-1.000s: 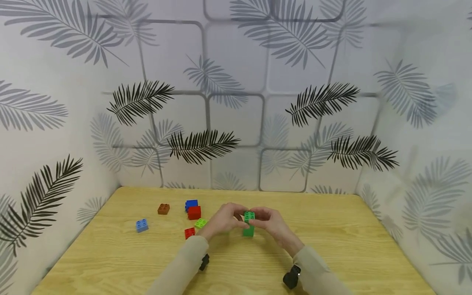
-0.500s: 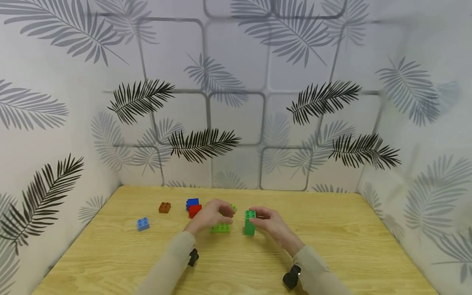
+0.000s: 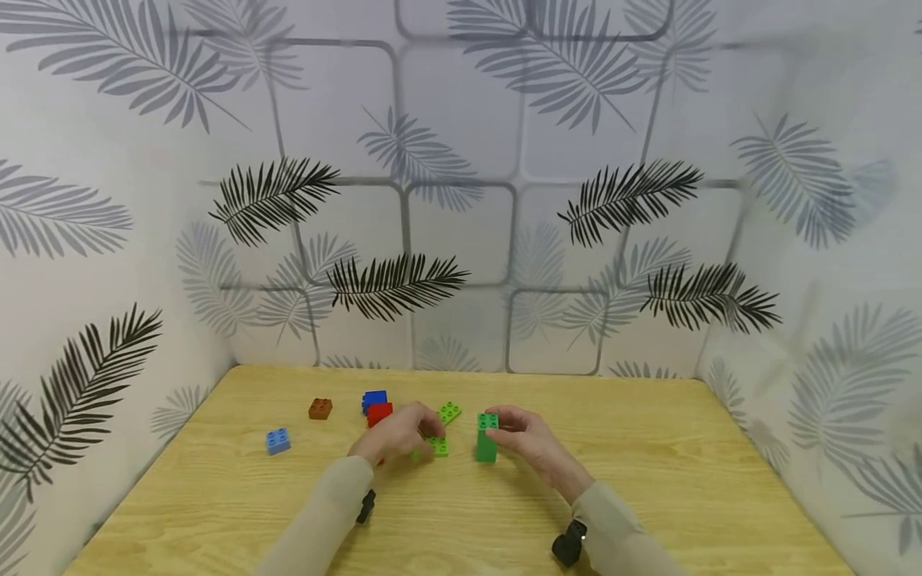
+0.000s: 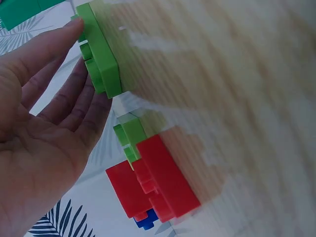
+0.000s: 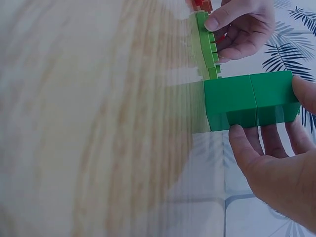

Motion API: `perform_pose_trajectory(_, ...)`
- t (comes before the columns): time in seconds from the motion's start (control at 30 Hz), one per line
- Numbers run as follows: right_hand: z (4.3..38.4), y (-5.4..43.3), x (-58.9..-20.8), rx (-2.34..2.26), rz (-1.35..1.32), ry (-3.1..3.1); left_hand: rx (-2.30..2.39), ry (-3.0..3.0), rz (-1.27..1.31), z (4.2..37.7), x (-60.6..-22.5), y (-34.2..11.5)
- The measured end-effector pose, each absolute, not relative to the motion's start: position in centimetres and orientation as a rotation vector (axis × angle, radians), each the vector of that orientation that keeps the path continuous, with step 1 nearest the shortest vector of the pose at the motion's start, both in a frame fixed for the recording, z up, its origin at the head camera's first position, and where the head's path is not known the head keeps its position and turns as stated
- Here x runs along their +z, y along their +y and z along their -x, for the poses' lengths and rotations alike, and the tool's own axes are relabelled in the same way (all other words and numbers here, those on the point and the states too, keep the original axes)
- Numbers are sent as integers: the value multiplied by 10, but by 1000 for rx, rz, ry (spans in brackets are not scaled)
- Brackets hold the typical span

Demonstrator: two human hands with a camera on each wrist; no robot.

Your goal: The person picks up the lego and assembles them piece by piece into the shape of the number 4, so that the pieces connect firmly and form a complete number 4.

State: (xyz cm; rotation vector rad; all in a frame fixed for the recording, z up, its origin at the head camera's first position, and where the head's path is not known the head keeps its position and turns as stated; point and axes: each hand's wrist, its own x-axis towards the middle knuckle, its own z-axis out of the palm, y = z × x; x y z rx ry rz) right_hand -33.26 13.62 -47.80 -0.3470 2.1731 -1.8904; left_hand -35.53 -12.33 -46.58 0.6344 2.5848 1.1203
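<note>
My right hand holds a stack of two green building bricks, thumb on the near side and fingers behind. The stack stands upright on the wooden table, studs up. To its left, my left hand is lowered over a long light green brick. The thumb lies against its studded side in the left wrist view, and the other fingers curl round the far side. Part of this brick is hidden by the hand in the head view. Behind it lies another light green brick.
Red bricks lie beside the left hand, partly covered by it in the head view. A blue brick sits behind them. Farther left are a brown brick and a light blue brick. A patterned backdrop rises behind the table.
My left hand has left the green stack, moved left and come down onto the long light green brick. The right hand stays on the stack, which has not moved.
</note>
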Motion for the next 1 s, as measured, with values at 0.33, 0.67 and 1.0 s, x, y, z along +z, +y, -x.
perform_pose_trajectory(0.33, 333, 137, -480, -1901, 360, 2151, 1026, 2617, -635, 356, -470, -119)
perform_pose_trajectory(0.67, 332, 136, -481, -1886, 343, 2167, 1080, 2641, -728, 359, -467, -121)
perform_pose_trajectory(1.0, 334, 135, -480, -1893, 342, 2173, 1293, 2645, -724, 358, -459, -117)
